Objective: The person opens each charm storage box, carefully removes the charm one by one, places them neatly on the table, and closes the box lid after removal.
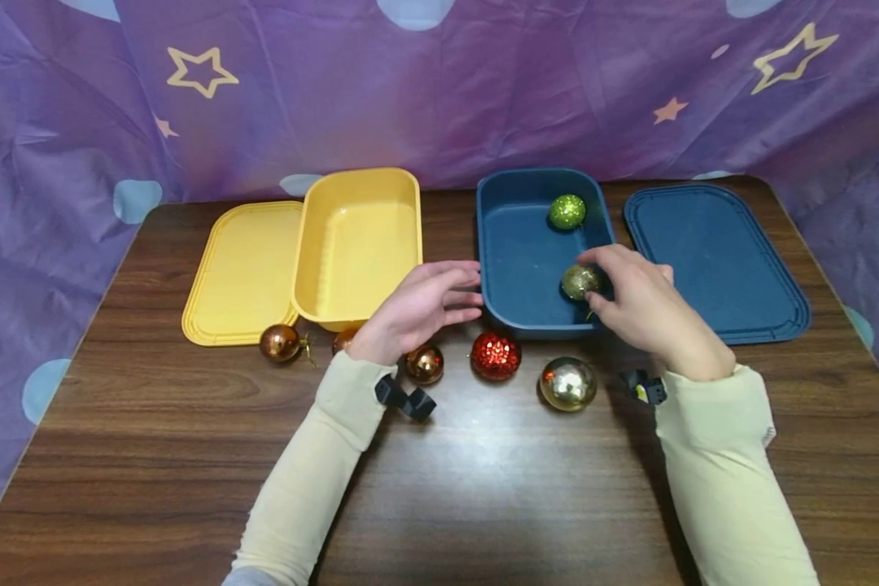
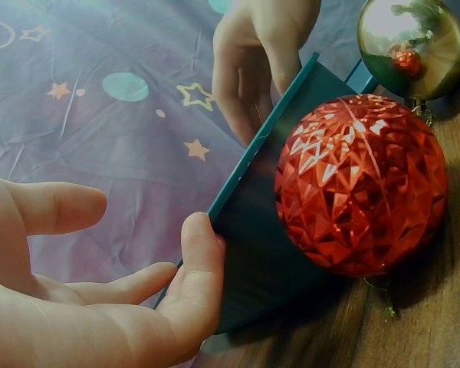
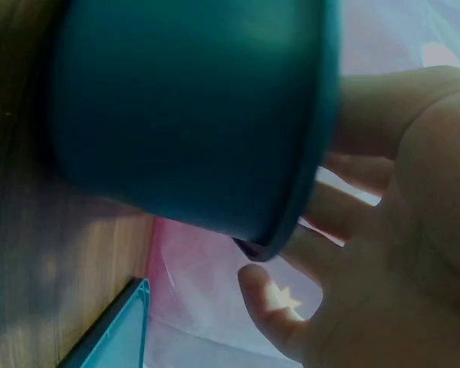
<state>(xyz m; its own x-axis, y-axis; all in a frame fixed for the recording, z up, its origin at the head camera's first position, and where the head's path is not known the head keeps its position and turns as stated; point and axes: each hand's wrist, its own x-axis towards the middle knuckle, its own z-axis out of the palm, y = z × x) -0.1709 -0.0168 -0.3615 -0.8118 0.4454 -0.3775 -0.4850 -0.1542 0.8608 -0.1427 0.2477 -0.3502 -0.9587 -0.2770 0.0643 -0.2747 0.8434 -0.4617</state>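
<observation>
My right hand reaches over the right front corner of a blue box, thumb and forefinger pinching a glittery gold Christmas ball. Farther back in that box lies a glittery green ball. The right wrist view has the box wall hiding the fingertips and the gold ball. My left hand is held beside the box's left wall, fingers extended and holding nothing; in the left wrist view its fingertips come right up to the rim. A faceted red ball lies in front of the box.
A shiny gold ball lies right of the red one. Brown balls line the front of a yellow box, one partly behind my left wrist. A yellow lid and a blue lid lie at the outer sides.
</observation>
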